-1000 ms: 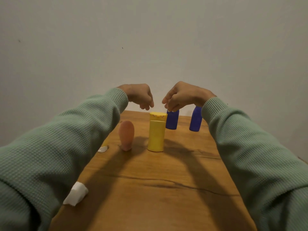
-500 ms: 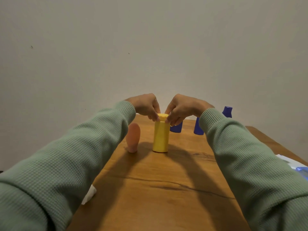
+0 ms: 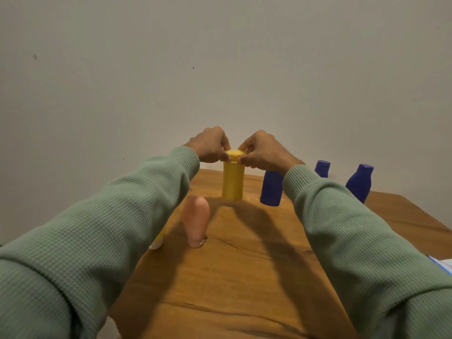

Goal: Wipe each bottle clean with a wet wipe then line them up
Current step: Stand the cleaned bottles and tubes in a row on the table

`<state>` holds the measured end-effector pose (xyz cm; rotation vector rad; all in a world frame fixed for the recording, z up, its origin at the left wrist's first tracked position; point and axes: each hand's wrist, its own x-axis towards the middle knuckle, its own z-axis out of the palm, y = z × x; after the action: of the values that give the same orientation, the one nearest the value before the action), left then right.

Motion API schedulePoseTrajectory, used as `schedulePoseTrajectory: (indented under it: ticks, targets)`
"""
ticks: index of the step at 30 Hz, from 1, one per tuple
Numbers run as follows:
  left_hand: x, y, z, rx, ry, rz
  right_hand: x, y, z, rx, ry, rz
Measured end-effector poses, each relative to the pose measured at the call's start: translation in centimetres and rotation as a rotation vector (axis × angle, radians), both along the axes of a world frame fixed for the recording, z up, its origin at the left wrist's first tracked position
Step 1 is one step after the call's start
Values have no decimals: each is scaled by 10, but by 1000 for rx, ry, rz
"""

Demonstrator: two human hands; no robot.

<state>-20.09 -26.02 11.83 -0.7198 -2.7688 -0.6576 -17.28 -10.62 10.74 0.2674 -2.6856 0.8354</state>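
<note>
A tall yellow bottle [image 3: 232,182] stands upright near the far edge of the wooden table [image 3: 244,277]. My left hand [image 3: 212,146] and my right hand [image 3: 263,150] both pinch its cap from either side. A peach bottle [image 3: 196,224] stands nearer to me on the left. Three dark blue bottles stand to the right: one [image 3: 271,188] beside the yellow bottle, one [image 3: 322,168] further back, one [image 3: 359,182] at the far right. No wipe shows in this view.
A small yellow and white object [image 3: 157,242] sits half hidden behind my left sleeve. A white and blue packet [image 3: 442,264] pokes in at the right table edge. The grey wall rises straight behind the table.
Both hands came down from above the yellow bottle and took hold of its cap. The view shifted, the white wipe at the left left the frame and a third blue bottle appeared.
</note>
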Motion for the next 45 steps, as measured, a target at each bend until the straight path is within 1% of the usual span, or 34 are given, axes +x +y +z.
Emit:
schedulePoseTrajectory:
  ticks: [9, 20, 35, 40, 43, 45]
  targets:
    - [-40, 2, -16, -16, -12, 42, -42, 0, -20, -4, 16, -17]
    - [-52, 5, -20, -4, -41, 44, -53, 4, -25, -29, 8, -37]
    - [-48, -2, -22, -8, -96, 79, -45, 6, -20, -51, -24, -36]
    - [-36, -11, -12, -11, -100, 97, -39, 8, -13, -46, 10, -72]
    - [-24, -17, -3, 1, -96, 99, -31, 11, -6, -72, 61, -132]
    - [-13, -21, 2, 12, -92, 98, -24, 11, -3, -83, 71, -133]
